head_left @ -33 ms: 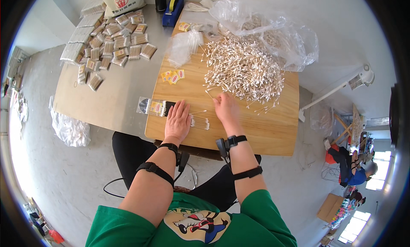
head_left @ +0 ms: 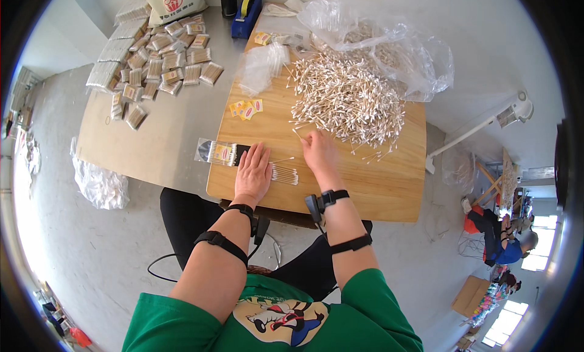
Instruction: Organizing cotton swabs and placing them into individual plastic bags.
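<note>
Left hand (head_left: pixel 253 175) lies flat, just left of a cotton-swab row (head_left: pixel 285 174) on the wooden tabletop (head_left: pixel 365 194); right hand (head_left: pixel 320 152) curls at a single swab (head_left: pixel 297 133) by the heap's (head_left: pixel 350 99) near-left edge, grip unclear.

Both forearms (head_left: pixel 344 221) reach forward. The left hand (head_left: pixel 252 174) lies palm down, fingers extended. The right hand (head_left: pixel 320 152) curls, fingertips together.

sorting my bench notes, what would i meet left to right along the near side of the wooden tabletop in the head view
Clear pouch of cotton swabs, left hand, row of loose cotton swabs, right hand.
</note>
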A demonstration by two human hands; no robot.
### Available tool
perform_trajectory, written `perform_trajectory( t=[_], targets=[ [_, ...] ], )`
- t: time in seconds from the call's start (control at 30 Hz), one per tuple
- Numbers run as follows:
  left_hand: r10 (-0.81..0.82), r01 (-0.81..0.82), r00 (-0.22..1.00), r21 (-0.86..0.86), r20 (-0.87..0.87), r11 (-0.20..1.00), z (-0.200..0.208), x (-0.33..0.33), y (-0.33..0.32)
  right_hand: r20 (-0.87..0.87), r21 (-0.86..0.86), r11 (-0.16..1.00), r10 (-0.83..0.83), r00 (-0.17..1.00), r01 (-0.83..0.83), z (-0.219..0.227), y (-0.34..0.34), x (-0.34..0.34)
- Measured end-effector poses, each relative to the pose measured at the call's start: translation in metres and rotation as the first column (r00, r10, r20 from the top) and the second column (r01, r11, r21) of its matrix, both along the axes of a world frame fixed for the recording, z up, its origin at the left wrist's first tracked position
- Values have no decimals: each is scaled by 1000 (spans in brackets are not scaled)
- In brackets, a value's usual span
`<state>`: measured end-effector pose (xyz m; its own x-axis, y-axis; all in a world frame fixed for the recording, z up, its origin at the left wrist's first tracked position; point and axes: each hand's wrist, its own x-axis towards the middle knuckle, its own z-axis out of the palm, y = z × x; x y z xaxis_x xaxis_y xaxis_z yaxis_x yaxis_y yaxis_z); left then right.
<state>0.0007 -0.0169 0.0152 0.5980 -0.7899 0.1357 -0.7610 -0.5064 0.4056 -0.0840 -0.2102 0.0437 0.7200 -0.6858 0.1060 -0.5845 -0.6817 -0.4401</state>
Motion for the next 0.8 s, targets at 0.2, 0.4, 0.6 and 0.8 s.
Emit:
perform_trajectory(
  t=[0.2,0.4,0.6,0.8],
  targets=[
    [-6,6,1000,-11,-17,1000,-2,-2,1,106,-69,997,52,993,-45,-2,17,14],
    [-7,6,1000,-20,-17,1000,-3,0,2,115,483,848,187,976,-219,28,90,-77],
    [6,-6,1000,-28,11,1000,-2,3,-4,-221,525,847,231,948,-84,-14,130,-146],
    [1,-1,1000,-16,-10,1000,-3,-1,0,-157,569,814,242,957,-113,8,125,-137]
  ],
)
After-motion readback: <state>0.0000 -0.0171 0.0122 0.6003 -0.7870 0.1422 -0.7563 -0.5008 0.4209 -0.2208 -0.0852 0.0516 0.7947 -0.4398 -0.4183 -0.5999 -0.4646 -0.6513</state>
